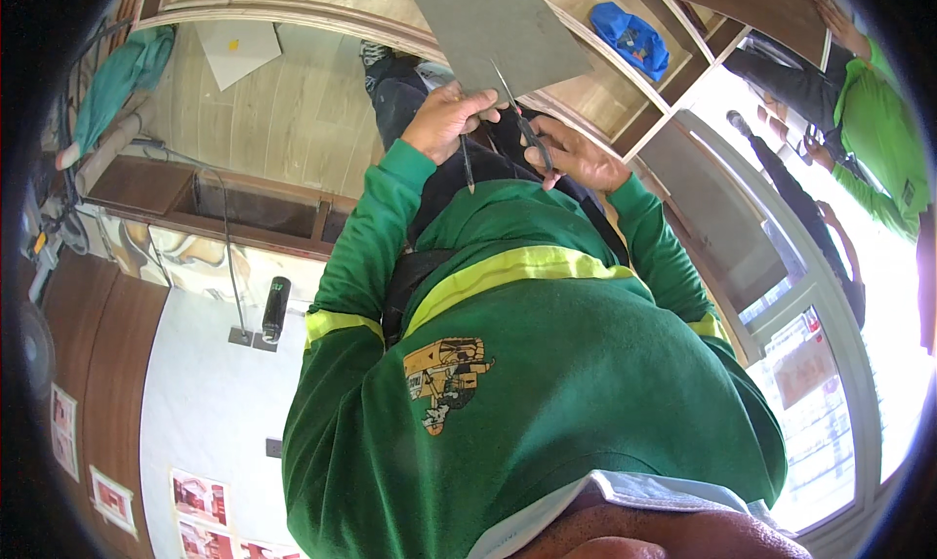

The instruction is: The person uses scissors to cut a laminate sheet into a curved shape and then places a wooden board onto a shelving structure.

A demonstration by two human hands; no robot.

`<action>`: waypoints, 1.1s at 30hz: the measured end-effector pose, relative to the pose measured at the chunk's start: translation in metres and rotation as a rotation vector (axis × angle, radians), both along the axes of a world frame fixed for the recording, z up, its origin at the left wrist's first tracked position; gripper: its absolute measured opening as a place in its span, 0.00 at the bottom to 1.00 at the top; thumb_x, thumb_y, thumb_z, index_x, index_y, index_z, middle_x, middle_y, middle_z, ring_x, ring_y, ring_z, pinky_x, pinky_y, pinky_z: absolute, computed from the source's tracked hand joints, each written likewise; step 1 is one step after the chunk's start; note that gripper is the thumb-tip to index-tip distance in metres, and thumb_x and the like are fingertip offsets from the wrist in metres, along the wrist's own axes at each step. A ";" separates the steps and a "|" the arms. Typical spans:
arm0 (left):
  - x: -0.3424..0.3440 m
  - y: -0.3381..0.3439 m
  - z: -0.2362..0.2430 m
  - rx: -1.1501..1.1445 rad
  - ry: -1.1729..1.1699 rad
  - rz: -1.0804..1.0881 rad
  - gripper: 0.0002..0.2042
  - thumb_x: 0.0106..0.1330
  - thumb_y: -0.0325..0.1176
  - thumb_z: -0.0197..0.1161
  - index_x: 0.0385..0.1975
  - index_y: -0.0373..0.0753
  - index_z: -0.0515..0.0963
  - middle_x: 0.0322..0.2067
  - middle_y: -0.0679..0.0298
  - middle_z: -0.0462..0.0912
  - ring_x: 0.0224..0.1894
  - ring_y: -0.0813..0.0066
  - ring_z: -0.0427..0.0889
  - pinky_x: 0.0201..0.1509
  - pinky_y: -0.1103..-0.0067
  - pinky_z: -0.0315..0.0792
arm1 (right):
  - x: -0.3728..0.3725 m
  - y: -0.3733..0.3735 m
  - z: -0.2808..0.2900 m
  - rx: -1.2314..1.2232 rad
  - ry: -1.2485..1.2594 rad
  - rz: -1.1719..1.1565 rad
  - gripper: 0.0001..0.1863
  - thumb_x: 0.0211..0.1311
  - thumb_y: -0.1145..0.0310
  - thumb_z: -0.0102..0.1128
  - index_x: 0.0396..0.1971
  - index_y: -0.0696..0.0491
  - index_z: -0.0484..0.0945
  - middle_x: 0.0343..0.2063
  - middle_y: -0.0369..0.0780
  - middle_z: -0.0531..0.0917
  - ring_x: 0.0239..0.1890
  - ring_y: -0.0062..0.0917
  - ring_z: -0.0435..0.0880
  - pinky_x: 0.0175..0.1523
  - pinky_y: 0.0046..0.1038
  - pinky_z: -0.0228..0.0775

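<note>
My left hand (pixel 447 120) is closed on the lower edge of a grey sheet (pixel 488 27), with a slender pencil (pixel 467 169) hanging down beneath its fingers. My right hand (pixel 571 154) grips black-handled scissors (pixel 537 144), whose blades point up over the sheet near its lower edge. Whether the blades are cutting into it, I cannot tell.
Wooden compartments (pixel 664 99) hold a blue bag (pixel 630 44). A pale panel (pixel 234 66) lies at upper left, near teal cloth (pixel 117 81) and cables. Co-workers (pixel 874 139) are at right, beside a glazed frame (pixel 830 364). A black bottle (pixel 276 305) shows at left.
</note>
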State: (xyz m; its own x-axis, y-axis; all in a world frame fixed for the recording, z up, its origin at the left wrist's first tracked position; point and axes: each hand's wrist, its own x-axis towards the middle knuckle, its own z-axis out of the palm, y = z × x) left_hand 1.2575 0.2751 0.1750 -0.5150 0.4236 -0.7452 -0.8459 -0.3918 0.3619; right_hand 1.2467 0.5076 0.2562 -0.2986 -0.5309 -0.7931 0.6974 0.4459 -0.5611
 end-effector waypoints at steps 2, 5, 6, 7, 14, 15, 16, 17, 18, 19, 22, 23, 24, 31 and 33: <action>0.001 0.001 -0.001 0.002 0.002 -0.003 0.12 0.68 0.34 0.63 0.46 0.37 0.76 0.41 0.65 0.84 0.36 0.82 0.78 0.33 0.86 0.63 | 0.000 0.000 0.000 -0.002 0.009 0.005 0.24 0.67 0.48 0.59 0.45 0.56 0.70 0.22 0.33 0.71 0.22 0.21 0.76 0.32 0.24 0.72; 0.001 0.001 0.000 0.019 0.017 -0.005 0.11 0.68 0.34 0.63 0.46 0.37 0.76 0.41 0.66 0.84 0.36 0.82 0.78 0.33 0.85 0.63 | 0.002 0.002 0.000 -0.004 -0.014 -0.001 0.24 0.67 0.49 0.59 0.44 0.56 0.70 0.21 0.32 0.70 0.22 0.21 0.76 0.31 0.25 0.72; 0.003 0.002 -0.002 0.020 0.016 0.003 0.11 0.68 0.34 0.63 0.46 0.38 0.76 0.41 0.66 0.84 0.36 0.82 0.78 0.34 0.85 0.63 | 0.002 0.002 -0.001 -0.005 -0.025 -0.003 0.24 0.67 0.49 0.59 0.44 0.56 0.70 0.21 0.32 0.70 0.22 0.21 0.76 0.31 0.25 0.72; 0.004 0.003 -0.004 0.020 0.015 0.011 0.11 0.68 0.34 0.63 0.45 0.38 0.76 0.41 0.66 0.84 0.36 0.82 0.78 0.34 0.85 0.63 | 0.001 0.002 0.000 -0.005 -0.029 -0.002 0.24 0.67 0.49 0.59 0.44 0.56 0.70 0.21 0.32 0.70 0.22 0.21 0.76 0.31 0.24 0.72; 0.005 0.002 -0.007 0.010 0.028 -0.008 0.12 0.68 0.35 0.64 0.45 0.37 0.76 0.41 0.66 0.83 0.36 0.81 0.78 0.34 0.85 0.64 | -0.002 -0.001 0.003 -0.008 -0.049 -0.013 0.23 0.66 0.50 0.61 0.43 0.56 0.71 0.22 0.33 0.73 0.23 0.19 0.76 0.30 0.23 0.70; 0.004 0.000 -0.004 0.010 0.034 -0.014 0.12 0.68 0.35 0.64 0.45 0.37 0.76 0.40 0.66 0.83 0.36 0.81 0.78 0.34 0.85 0.64 | -0.002 -0.003 0.005 -0.001 -0.055 -0.009 0.23 0.66 0.50 0.61 0.43 0.56 0.71 0.22 0.34 0.74 0.23 0.19 0.76 0.29 0.23 0.70; 0.004 -0.001 -0.003 0.010 0.039 -0.020 0.12 0.68 0.36 0.64 0.45 0.37 0.76 0.40 0.66 0.83 0.36 0.81 0.78 0.34 0.85 0.64 | -0.001 -0.003 0.004 -0.008 -0.046 -0.015 0.23 0.65 0.50 0.61 0.43 0.56 0.71 0.22 0.34 0.75 0.23 0.19 0.76 0.29 0.23 0.69; 0.004 0.000 -0.003 0.015 0.044 -0.027 0.12 0.68 0.36 0.64 0.45 0.37 0.76 0.40 0.66 0.83 0.36 0.82 0.78 0.34 0.85 0.64 | 0.000 -0.003 0.001 -0.015 -0.037 -0.021 0.23 0.65 0.50 0.62 0.43 0.56 0.71 0.22 0.34 0.75 0.23 0.18 0.76 0.29 0.23 0.69; 0.004 0.000 -0.003 0.016 0.048 -0.029 0.12 0.68 0.36 0.64 0.45 0.37 0.76 0.40 0.66 0.83 0.36 0.82 0.77 0.34 0.85 0.64 | 0.001 -0.004 -0.001 -0.025 -0.028 -0.023 0.23 0.65 0.50 0.62 0.43 0.55 0.71 0.22 0.34 0.76 0.23 0.18 0.75 0.29 0.23 0.68; 0.005 -0.001 -0.003 0.017 0.052 -0.031 0.12 0.68 0.36 0.64 0.45 0.37 0.76 0.40 0.66 0.83 0.36 0.82 0.77 0.34 0.85 0.64 | 0.001 -0.007 -0.001 -0.022 -0.028 -0.034 0.23 0.65 0.50 0.62 0.42 0.55 0.71 0.22 0.34 0.75 0.23 0.18 0.75 0.29 0.23 0.68; 0.002 -0.006 -0.001 0.014 0.068 -0.057 0.12 0.68 0.37 0.64 0.45 0.37 0.76 0.41 0.66 0.82 0.36 0.82 0.77 0.35 0.84 0.65 | 0.000 -0.011 -0.001 -0.012 -0.023 -0.056 0.22 0.65 0.50 0.62 0.42 0.55 0.72 0.21 0.34 0.75 0.23 0.18 0.75 0.28 0.23 0.67; 0.002 -0.006 -0.001 0.011 0.065 -0.050 0.12 0.68 0.37 0.64 0.45 0.37 0.76 0.41 0.66 0.82 0.36 0.82 0.77 0.36 0.84 0.65 | -0.001 -0.010 0.000 -0.008 -0.018 -0.052 0.22 0.65 0.50 0.62 0.42 0.55 0.72 0.21 0.34 0.75 0.23 0.18 0.75 0.28 0.23 0.67; 0.002 -0.006 -0.001 0.009 0.064 -0.044 0.12 0.68 0.37 0.64 0.45 0.37 0.76 0.41 0.66 0.82 0.36 0.81 0.77 0.36 0.84 0.66 | -0.001 -0.010 0.000 -0.004 -0.012 -0.048 0.22 0.65 0.50 0.62 0.41 0.55 0.72 0.21 0.34 0.74 0.23 0.18 0.75 0.28 0.23 0.67; 0.001 -0.006 -0.003 0.011 0.051 -0.034 0.14 0.67 0.37 0.65 0.46 0.37 0.74 0.41 0.66 0.82 0.37 0.80 0.78 0.37 0.84 0.66 | 0.002 -0.008 -0.004 0.037 0.007 -0.018 0.23 0.64 0.49 0.63 0.42 0.56 0.72 0.21 0.34 0.74 0.23 0.18 0.76 0.28 0.24 0.67; 0.004 -0.005 -0.005 0.020 0.053 -0.020 0.14 0.67 0.37 0.65 0.46 0.37 0.74 0.41 0.66 0.82 0.37 0.80 0.78 0.38 0.83 0.66 | 0.002 -0.008 -0.003 0.054 0.016 0.012 0.24 0.64 0.49 0.63 0.42 0.56 0.72 0.21 0.35 0.75 0.24 0.19 0.76 0.28 0.24 0.68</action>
State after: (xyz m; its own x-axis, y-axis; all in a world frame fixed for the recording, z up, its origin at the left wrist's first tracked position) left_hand 1.2618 0.2696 0.1696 -0.5448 0.4490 -0.7082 -0.8335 -0.3828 0.3985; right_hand 1.2484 0.4997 0.2530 -0.3053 -0.4910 -0.8159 0.6830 0.4842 -0.5469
